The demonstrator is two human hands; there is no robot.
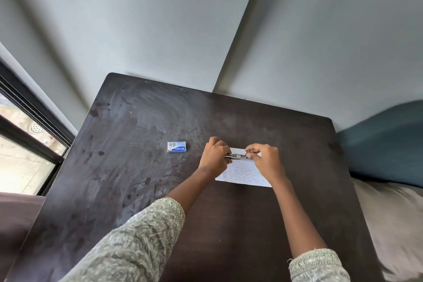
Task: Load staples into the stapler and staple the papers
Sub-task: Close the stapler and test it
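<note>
left hand [215, 153] grips stapler [235, 156] end | right hand [265, 158] pinches its other end | over papers [245, 173] | staple box [176, 147] at 9 o'clock on desk [142, 167]

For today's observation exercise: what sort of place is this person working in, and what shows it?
Probably a room in a home. A dark wooden table stands in a corner of plain grey walls, with a cushioned blue seat beside it and a window at floor level.
</note>
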